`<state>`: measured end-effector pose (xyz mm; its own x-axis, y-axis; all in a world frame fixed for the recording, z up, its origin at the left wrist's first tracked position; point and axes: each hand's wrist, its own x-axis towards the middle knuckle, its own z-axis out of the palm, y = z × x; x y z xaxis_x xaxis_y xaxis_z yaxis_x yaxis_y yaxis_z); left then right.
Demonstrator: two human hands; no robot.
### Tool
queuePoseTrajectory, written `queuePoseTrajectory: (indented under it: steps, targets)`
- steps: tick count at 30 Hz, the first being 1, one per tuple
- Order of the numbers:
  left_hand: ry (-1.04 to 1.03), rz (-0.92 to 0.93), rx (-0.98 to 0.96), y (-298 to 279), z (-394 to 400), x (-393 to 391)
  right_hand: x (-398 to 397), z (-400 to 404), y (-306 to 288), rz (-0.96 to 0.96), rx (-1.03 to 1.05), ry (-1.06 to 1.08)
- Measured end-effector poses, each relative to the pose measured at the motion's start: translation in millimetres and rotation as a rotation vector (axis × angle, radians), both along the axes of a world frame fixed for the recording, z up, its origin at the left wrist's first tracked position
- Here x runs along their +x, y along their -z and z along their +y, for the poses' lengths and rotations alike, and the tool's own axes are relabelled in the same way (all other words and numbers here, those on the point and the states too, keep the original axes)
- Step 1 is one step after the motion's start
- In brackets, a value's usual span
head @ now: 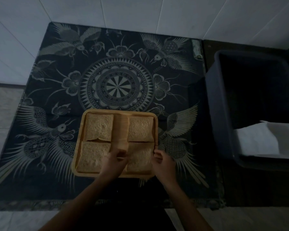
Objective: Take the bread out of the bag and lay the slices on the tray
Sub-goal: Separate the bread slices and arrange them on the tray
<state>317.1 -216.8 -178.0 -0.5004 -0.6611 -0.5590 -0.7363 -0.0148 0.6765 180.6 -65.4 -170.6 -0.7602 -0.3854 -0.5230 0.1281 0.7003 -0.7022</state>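
A wooden tray [114, 111] lies on a dark patterned cloth near me. Several bread slices lie flat in it: one far left [98, 127], one far right [140, 129], one near left [92, 155] and one near right [139, 160]. My left hand [112, 164] pinches the near right slice at its left edge. My right hand [163, 164] grips the same slice at its right edge, by the tray rim. This slice rests low on the tray floor. A bare wooden strip runs between the left and right slices. No bread bag is clearly in view.
The dark cloth [115, 85] with bird and mandala patterns covers the floor in front of me. A large dark plastic bin [213, 114] stands to the right, with something white and crumpled [257, 140] inside. Pale floor tiles surround the cloth.
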Motion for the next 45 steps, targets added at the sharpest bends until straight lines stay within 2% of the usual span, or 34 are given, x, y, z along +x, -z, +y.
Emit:
queuePoseTrajectory:
  steps: [7, 15, 18, 25, 31, 45]
  targets:
    - [-0.065, 0.038, 0.097, 7.0, 5.5, 6.0, 9.0, -3.5, -1.7, -0.007, 0.039, -0.029]
    - [-0.029, 0.056, 0.135, 11.1, 3.4, 15.5, 14.3, 4.8, 2.4, -0.022, 0.023, -0.035]
    - [-0.032, 0.061, 0.088, 6.8, -2.5, 9.2, 6.1, 1.6, 0.7, 0.008, 0.027, -0.053]
    - [-0.003, 0.092, -0.138, -0.2, -31.5, -27.6, -38.3, -28.8, -10.7, 0.211, -0.001, -0.122]
    - [0.061, 0.153, -0.087, 1.9, -41.5, -39.4, -43.6, -40.6, -3.9, 0.246, 0.007, -0.189]
    - [0.046, 0.218, -0.044, -3.6, -36.9, -38.8, -35.9, -37.5, 1.8, 0.253, 0.015, -0.155]
